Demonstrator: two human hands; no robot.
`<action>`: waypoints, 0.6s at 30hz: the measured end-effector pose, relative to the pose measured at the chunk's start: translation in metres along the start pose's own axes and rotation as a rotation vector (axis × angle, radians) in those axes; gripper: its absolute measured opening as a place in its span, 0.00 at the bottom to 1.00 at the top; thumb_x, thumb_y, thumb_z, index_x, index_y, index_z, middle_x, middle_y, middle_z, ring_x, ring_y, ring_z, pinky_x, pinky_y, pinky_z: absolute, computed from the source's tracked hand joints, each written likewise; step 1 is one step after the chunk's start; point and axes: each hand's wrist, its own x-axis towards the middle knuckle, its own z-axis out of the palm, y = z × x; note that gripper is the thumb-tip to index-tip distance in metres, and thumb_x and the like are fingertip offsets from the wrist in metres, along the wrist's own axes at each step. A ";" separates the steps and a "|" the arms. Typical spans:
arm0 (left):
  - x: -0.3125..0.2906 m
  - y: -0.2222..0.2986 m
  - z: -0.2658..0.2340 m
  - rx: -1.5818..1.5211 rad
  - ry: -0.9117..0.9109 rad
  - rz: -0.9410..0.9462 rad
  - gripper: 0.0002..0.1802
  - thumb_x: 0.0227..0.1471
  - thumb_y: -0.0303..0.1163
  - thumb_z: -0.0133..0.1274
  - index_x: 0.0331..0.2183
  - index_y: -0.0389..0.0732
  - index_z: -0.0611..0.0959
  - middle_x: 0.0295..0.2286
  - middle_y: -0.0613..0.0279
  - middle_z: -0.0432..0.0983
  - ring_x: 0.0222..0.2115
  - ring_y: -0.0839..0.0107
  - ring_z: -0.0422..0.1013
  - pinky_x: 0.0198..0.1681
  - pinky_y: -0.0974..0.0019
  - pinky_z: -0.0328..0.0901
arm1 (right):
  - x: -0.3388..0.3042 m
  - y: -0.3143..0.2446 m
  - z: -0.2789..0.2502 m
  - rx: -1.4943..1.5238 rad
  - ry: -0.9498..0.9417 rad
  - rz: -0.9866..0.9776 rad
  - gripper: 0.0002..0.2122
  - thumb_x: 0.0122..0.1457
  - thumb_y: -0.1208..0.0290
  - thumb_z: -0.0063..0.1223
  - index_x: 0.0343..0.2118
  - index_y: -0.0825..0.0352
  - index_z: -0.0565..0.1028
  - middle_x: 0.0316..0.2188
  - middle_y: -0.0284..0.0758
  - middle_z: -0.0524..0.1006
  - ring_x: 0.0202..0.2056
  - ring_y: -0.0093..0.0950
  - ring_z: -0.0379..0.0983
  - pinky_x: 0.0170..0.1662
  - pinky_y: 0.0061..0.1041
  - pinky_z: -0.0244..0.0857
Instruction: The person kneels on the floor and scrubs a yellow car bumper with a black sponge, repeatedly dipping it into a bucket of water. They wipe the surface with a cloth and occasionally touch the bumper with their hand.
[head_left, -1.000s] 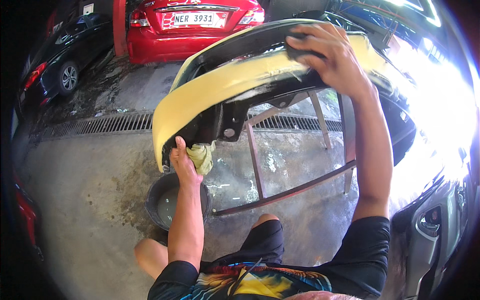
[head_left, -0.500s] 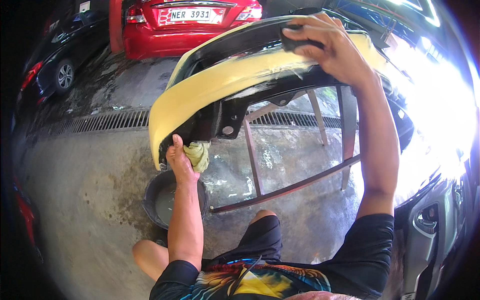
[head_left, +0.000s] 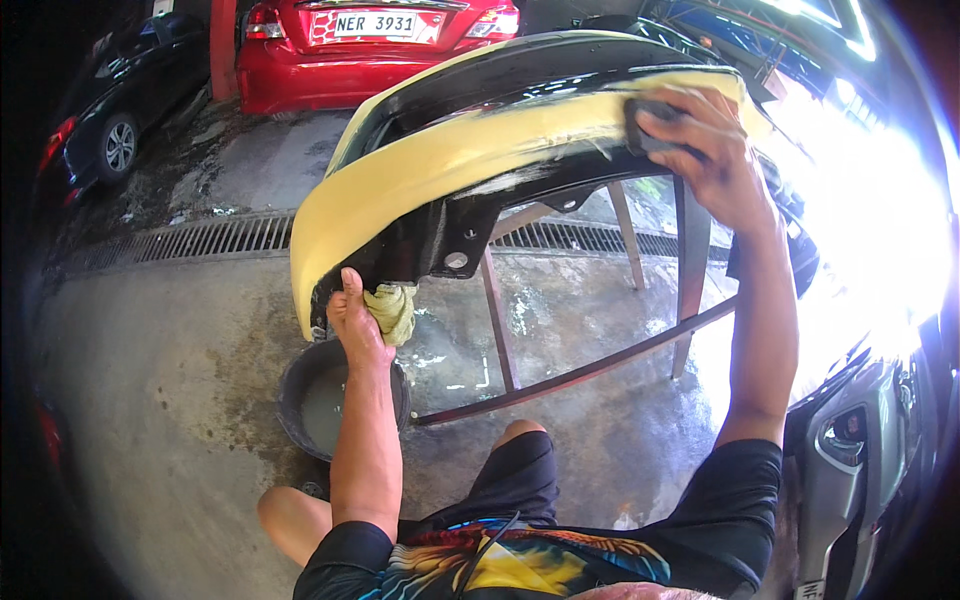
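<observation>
A car bumper (head_left: 400, 185), patched pale yellow over black, stretches across in front of me on a metal stand (head_left: 565, 387). My right hand (head_left: 708, 150) has its fingers wrapped round a dark sanding block (head_left: 640, 128), pressed to the bumper's yellow face toward the right end. At the left end, my left hand (head_left: 357, 322) grips a folded yellow-green cloth (head_left: 394, 314) against the bumper's lower edge, thumb up along the black inner side. Its other fingers are mostly hidden. Whitish smears streak the bumper's middle.
A dark bucket (head_left: 292, 410) of cloudy water stands below my left forearm. Beyond the bumper, a drain grate (head_left: 215, 240) crosses the wet concrete floor. A red car (head_left: 330, 75) and a black car (head_left: 125, 100) are parked behind; a grey vehicle (head_left: 850, 470) stands close at right.
My right hand has slid the sanding block right and slightly down along the bumper's yellow face. The left hand stays in place with the cloth; the whole view has shifted slightly.
</observation>
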 end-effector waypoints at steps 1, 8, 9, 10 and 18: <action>-0.001 -0.001 0.000 -0.027 0.026 0.004 0.28 0.67 0.49 0.59 0.19 0.47 0.74 0.20 0.69 0.76 0.18 0.78 0.71 0.22 0.67 0.68 | -0.002 0.004 0.002 -0.009 -0.021 0.036 0.19 0.58 0.69 0.66 0.54 0.55 0.85 0.58 0.34 0.79 0.60 0.37 0.71 0.66 0.41 0.57; -0.003 0.007 0.004 0.013 -0.048 0.006 0.28 0.67 0.49 0.59 0.19 0.46 0.75 0.21 0.69 0.77 0.19 0.79 0.71 0.23 0.67 0.67 | 0.020 0.016 0.011 0.124 0.043 0.077 0.22 0.56 0.67 0.68 0.56 0.58 0.84 0.60 0.34 0.79 0.63 0.38 0.70 0.69 0.43 0.57; -0.003 0.006 0.004 0.021 -0.024 0.001 0.28 0.67 0.49 0.59 0.19 0.46 0.75 0.21 0.69 0.77 0.19 0.79 0.71 0.23 0.67 0.68 | 0.021 0.013 0.008 0.080 0.020 0.066 0.22 0.56 0.67 0.68 0.55 0.57 0.84 0.60 0.34 0.79 0.63 0.38 0.70 0.69 0.43 0.57; -0.002 0.005 0.004 0.005 -0.026 -0.003 0.28 0.67 0.50 0.59 0.18 0.46 0.75 0.21 0.69 0.77 0.19 0.79 0.72 0.23 0.67 0.68 | 0.019 0.008 0.004 0.035 -0.008 0.057 0.22 0.55 0.67 0.68 0.55 0.57 0.84 0.60 0.33 0.79 0.63 0.37 0.70 0.69 0.43 0.57; 0.008 -0.008 -0.026 0.032 -0.047 -0.060 0.27 0.66 0.54 0.58 0.26 0.41 0.79 0.24 0.67 0.79 0.21 0.74 0.74 0.26 0.64 0.71 | 0.037 0.022 0.018 0.092 0.046 -0.087 0.20 0.62 0.68 0.65 0.59 0.54 0.82 0.60 0.40 0.78 0.62 0.42 0.71 0.69 0.45 0.59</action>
